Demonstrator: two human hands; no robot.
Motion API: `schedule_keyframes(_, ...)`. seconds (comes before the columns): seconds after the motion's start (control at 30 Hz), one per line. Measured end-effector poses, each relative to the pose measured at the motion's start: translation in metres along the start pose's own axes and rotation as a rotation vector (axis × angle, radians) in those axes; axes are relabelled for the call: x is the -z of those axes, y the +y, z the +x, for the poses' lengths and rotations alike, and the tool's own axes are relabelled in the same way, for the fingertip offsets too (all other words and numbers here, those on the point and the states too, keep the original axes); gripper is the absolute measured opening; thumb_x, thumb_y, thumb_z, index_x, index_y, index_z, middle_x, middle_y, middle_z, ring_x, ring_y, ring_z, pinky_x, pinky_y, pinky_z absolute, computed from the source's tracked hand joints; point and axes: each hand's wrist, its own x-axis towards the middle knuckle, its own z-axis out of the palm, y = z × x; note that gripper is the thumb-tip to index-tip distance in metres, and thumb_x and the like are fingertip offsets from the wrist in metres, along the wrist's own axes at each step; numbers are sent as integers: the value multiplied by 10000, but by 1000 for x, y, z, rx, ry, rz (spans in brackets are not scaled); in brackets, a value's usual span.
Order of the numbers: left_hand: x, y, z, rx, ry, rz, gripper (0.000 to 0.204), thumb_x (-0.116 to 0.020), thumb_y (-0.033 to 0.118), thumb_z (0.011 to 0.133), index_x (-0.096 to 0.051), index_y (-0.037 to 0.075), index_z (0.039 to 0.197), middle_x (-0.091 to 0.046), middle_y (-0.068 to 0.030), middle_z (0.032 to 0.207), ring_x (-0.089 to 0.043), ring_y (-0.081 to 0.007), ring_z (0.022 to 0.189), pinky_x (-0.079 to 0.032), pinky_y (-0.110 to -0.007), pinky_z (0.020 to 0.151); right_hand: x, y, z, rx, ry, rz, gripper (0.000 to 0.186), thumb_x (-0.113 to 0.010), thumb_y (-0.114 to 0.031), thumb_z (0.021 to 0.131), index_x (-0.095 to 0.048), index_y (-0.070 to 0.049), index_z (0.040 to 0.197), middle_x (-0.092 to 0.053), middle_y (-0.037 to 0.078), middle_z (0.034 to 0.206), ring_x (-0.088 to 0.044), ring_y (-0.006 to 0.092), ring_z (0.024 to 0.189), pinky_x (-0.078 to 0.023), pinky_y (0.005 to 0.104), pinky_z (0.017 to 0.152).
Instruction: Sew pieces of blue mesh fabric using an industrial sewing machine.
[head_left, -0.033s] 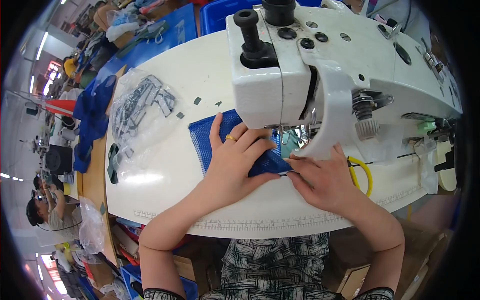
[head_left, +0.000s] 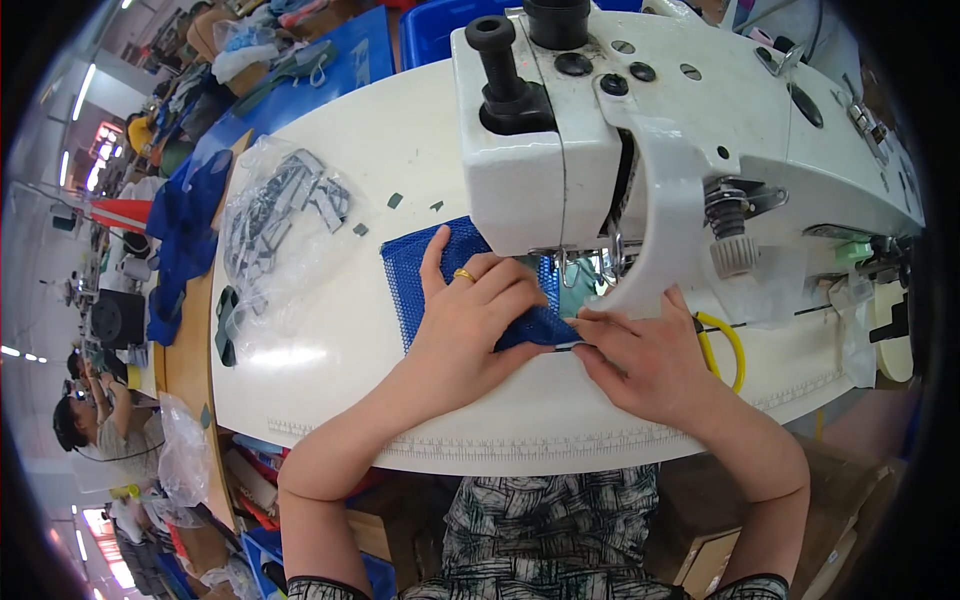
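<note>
A piece of blue mesh fabric [head_left: 405, 270] lies on the white table under the head of a white sewing machine [head_left: 540, 190]. My left hand [head_left: 468, 320] rests on it, little finger stretched out, the other fingers bent; the fabric bunches between them and the thumb at its front edge. My right hand [head_left: 645, 355] pinches the front right edge of the mesh, close to the left thumb. Just beyond the fingertips are the metal presser foot and needle area [head_left: 605, 268], partly hidden by the machine's white guard arm [head_left: 665, 200].
Yellow-handled scissors [head_left: 738, 350] lie beside my right hand. A clear plastic bag [head_left: 290, 215] with grey-green strips is at the left, with small dark scraps [head_left: 395, 201] nearby. A ruler scale [head_left: 480, 447] runs along the table's front edge. A person [head_left: 105, 425] works at far left.
The blue mesh fabric has shifted very slightly to the right under my left hand. My right hand and the machine look the same.
</note>
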Motion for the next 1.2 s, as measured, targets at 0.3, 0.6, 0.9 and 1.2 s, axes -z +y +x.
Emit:
schedule_keyframes(0.3,-18,21,-12,-244,92,-28,249,-694,24,711,-686,98,949,-594,-32,1025,-556,-239,1006,-306,-488,1016,1,1,0,52,1,33,233,-798,-165,746,-749,-97,964,-676,29,1054,-607,327,1066,-480,488,904)
schedule_keyframes(0.6,-6,10,-9,-146,-39,-16,319,-731,53,723,-673,86,1035,-566,-66,1117,-547,-259,1047,-308,-479,1051,2,-1,-1,40,-7,-13,220,-803,-170,753,-737,-93,949,-691,24,1043,-607,323,1092,-478,480,912)
schedule_keyframes(0.9,-13,16,-15,-61,-52,17,558,-733,93,758,-673,106,1312,-622,-90,1293,-546,-327,1222,-331,-505,1025,2,-3,1,-22,20,8,246,-820,-155,712,-746,-103,940,-702,26,983,-618,328,1066,-484,488,899)
schedule_keyframes(1.2,-15,17,-19,-72,-43,14,587,-728,91,782,-655,81,1365,-612,-92,1297,-543,-332,1241,-340,-515,1037,-1,-4,-1,-61,47,30,231,-772,-88,685,-755,-102,916,-701,26,988,-632,314,1011,-485,487,884)
